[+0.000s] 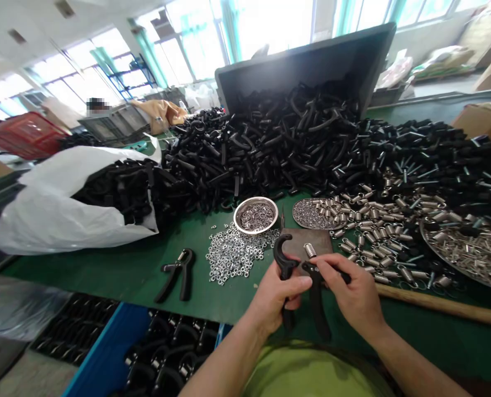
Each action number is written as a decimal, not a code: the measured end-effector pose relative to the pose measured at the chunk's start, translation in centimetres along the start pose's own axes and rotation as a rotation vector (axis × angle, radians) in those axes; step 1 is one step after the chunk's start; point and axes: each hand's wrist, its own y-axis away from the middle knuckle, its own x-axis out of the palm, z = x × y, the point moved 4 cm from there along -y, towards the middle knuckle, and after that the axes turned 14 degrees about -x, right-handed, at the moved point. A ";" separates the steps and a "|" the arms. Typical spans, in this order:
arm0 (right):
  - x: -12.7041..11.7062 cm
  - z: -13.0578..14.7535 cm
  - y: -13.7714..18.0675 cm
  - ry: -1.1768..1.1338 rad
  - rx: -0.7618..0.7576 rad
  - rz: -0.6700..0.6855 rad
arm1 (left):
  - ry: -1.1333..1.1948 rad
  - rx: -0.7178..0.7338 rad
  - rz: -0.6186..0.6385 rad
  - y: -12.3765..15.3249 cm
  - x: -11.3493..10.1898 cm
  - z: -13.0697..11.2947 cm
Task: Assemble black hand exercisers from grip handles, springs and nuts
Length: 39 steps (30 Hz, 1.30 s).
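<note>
Bowl [256, 232]: my landmark, standing on the green desk [121, 275] just ahead of my hands; I take it as set there so small rings come within short reach.
Left hand [275, 292]: fingers clamped around a hooked handle [282, 256], nearer me than the bowl and to its right; the hook points up, probably to leave its top joint free.
Right hand [355, 289]: thumb and fingertips pinched on the top of a second handle [319, 309], further right of the bowl; its long end hangs down, and gripping by the top seems meant for fine control. I cannot tell what the dark piece under these fingers is.
Spring [309, 250]: right of the bowl and nearer me, at the right fingertips; whether they touch it I cannot tell.
Metal plate [299, 238]: right of the bowl, partly behind my hands.
Loose nuts [231, 256]: spilled left of the bowl and toward me, likely spread for easy picking.
Joined pair [185, 278]: well left of the bowl, lying apart from the nuts.
Edges: the desk's near edge runs between the bowl and me, with a blue crate [100, 347] below; the black heap [262, 143] walls off the space beyond the bowl.
Room: I see a green strip between joined pair and nuts; right of the bowl, springs [373, 223] and a wooden stick [444, 304] crowd my right hand.
</note>
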 end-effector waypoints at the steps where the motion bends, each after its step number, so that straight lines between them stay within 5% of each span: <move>1: -0.1 0.4 0.1 0.028 -0.032 -0.005 | -0.016 -0.006 -0.008 0.2 0.5 0.0; 9: -0.3 0.7 -0.3 0.146 -0.156 0.131 | -0.256 -0.054 -0.203 1.1 1.2 -0.2; 14: -0.7 0.9 -1.1 0.163 -0.323 0.319 | -0.107 -0.071 -0.109 -0.2 0.3 -0.1; 17: -1.1 0.3 -1.0 0.229 -0.399 0.226 | -0.096 -0.031 -0.086 -0.7 -0.6 -0.6; 19: -0.9 -1.1 -0.9 0.184 -0.230 0.200 | -0.216 0.056 -0.161 -0.6 -1.2 -1.3; 23: 1.3 -3.8 -0.5 -0.205 0.275 0.488 | -0.544 0.286 -0.297 0.3 -1.3 -2.8; 26: 2.5 -3.4 -1.2 -0.328 0.289 0.610 | -0.698 0.285 -0.284 0.3 -0.9 -2.2; 32: 2.6 -1.9 -2.0 0.174 0.086 0.456 | -0.645 0.358 -0.369 -0.1 -1.5 -0.2; 39: 2.7 -1.0 -1.7 0.455 0.024 0.662 | -0.768 0.343 -0.264 0.0 -1.5 -0.4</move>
